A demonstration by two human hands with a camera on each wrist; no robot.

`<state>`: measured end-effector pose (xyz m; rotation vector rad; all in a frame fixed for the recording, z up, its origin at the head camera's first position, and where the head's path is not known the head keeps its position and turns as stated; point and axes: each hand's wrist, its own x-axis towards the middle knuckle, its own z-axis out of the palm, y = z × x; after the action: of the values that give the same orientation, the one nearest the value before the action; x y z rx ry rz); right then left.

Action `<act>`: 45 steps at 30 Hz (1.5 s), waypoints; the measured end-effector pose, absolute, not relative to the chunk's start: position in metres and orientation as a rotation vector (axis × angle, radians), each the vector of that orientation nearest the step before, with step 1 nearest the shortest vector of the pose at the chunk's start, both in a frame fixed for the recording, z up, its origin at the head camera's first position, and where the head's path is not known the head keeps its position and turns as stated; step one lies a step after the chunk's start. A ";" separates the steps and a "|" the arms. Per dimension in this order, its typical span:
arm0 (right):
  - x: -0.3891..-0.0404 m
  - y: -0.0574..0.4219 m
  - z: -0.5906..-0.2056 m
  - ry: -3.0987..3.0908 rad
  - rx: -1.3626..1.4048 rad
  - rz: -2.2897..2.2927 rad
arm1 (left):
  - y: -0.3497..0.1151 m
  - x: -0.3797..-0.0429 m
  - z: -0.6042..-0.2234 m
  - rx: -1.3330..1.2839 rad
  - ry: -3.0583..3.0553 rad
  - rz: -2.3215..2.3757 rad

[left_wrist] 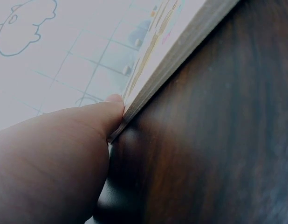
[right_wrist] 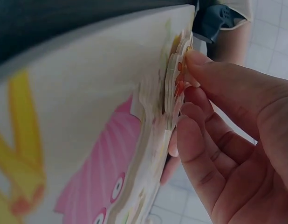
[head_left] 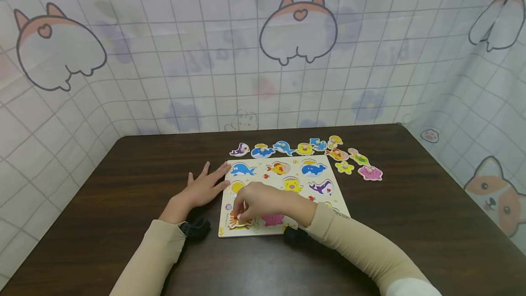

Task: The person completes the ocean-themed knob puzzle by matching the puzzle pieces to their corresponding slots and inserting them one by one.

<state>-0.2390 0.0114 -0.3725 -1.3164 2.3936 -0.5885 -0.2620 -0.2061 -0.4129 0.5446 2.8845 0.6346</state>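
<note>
A flat wooden puzzle board (head_left: 260, 167) with printed sea animals lies on the table. At its lower left corner my right hand (head_left: 263, 200) pinches an orange crab puzzle piece (head_left: 236, 225) between thumb and fingers. In the right wrist view the crab piece (right_wrist: 174, 91) sits at the board's surface, its edge partly raised; whether it is fully seated I cannot tell. Beside it shows the pink printed shell recess (right_wrist: 106, 163). My left hand (head_left: 200, 191) lies flat with spread fingers, touching the board's left edge. The left wrist view shows its thumb (left_wrist: 113, 112) against that edge.
Several loose knobbed pieces lie behind and right of the board, among them a blue whale piece (head_left: 283, 147), a yellow star piece (head_left: 344, 167) and a pink shell piece (head_left: 370, 173). The dark table (head_left: 123, 195) meets a patterned curtain (head_left: 205, 81) at the back.
</note>
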 end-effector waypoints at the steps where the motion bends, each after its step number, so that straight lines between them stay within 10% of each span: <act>1: -0.239 0.011 -0.373 2.396 -1.316 -0.579 | -0.206 -0.262 -0.413 0.542 2.884 0.631; 45: -0.230 0.003 -0.373 2.444 -1.236 -0.530 | -0.206 -0.265 -0.414 0.512 2.887 0.587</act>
<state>-0.2297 0.0030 -0.3728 -1.2359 2.4441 -0.5305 -0.2653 -0.2057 -0.4138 0.5121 2.8866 0.5871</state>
